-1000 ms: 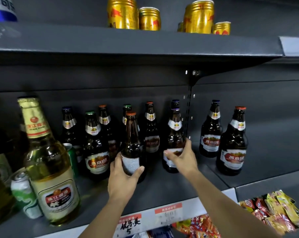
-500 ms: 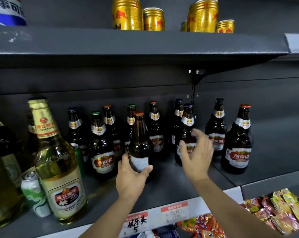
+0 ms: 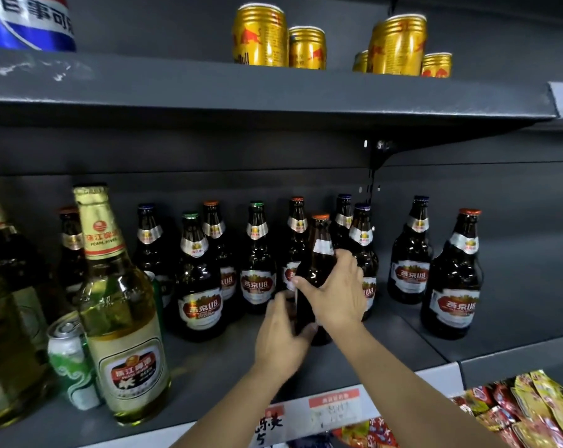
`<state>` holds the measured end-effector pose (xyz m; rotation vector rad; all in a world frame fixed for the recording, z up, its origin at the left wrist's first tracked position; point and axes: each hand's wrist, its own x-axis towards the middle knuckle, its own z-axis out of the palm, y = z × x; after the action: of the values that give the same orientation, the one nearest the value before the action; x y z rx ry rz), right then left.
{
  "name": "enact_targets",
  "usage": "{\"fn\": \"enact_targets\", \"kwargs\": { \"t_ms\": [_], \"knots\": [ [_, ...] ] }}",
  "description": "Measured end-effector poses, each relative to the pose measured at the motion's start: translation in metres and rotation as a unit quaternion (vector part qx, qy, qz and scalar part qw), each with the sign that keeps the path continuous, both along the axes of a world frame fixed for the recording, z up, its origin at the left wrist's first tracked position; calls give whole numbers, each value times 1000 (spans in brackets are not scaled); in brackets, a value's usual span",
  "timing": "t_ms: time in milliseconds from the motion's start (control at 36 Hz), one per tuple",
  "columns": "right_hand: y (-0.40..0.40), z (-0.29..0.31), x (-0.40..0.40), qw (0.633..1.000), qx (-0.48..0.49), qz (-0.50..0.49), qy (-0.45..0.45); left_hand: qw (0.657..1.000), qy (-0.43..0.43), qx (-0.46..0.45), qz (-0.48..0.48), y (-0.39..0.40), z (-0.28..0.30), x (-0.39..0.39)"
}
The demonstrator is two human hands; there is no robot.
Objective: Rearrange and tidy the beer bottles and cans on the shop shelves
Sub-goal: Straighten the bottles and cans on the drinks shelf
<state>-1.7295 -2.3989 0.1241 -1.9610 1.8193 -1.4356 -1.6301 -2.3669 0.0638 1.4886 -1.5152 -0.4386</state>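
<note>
Bottle (image 3: 315, 273) upright, cap up, gripped by both hands.

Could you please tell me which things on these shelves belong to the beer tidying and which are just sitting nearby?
Job:
brown bottle, held by left hand and right hand
labelled brown bottles
pale beer bottle
green can

Bystanders:
gold cans
blue container
snack packets
</note>
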Motion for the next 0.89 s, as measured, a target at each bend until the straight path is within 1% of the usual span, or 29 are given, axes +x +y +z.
{"fn": "enact_targets", "kwargs": {
  "t_ms": [56, 111, 139, 194, 278, 306, 472, 528, 611, 694, 750, 806, 861, 889],
  "knots": [
    [-1, -3, 5, 999, -14, -35, 1, 1000, -10, 23, -11, -2, 5, -12],
    [-3, -7, 7, 999, -16, -36, 13, 999, 19, 36, 13, -5, 11, -23],
    [-3, -8, 6, 999, -11, -28, 23, 999, 26, 35, 29, -7, 13, -25],
    [-2, -11, 1, 999, 16, 6, 31, 999, 4, 27, 35, -14, 14, -23],
    [2, -22, -9, 994, 92, 65, 10, 999, 2, 33, 2, -25, 9, -13],
    [2, -26, -11, 992, 102, 73, 5, 999, 6, 36, -3, -28, 9, -11],
    [-2, -28, -12, 994, 94, 58, -5, 1000, 16, 18, -12, -38, 6, -7],
    [-3, -28, -9, 995, 91, 50, 1, 1000, 14, 10, -6, -38, 5, -7],
    [-2, -30, -6, 996, 79, 38, 15, 999, 37, -1, 3, -36, 2, -7],
    [-2, -29, -4, 997, 71, 25, 25, 999, 40, 9, 14, -31, -2, -5],
    [-3, -30, -4, 997, 69, 20, 25, 999, 14, 13, 40, -26, -3, -2],
    [-3, -31, -5, 997, 66, 20, 23, 994, -14, 4, 110, -22, 1, 4],
    [-4, -34, -6, 998, 59, 20, 16, 982, -27, -27, 184, -18, 8, 13],
    [-3, -36, -6, 998, 52, 15, 11, 978, -37, -44, 203, -18, 12, 18]
  ]
}}
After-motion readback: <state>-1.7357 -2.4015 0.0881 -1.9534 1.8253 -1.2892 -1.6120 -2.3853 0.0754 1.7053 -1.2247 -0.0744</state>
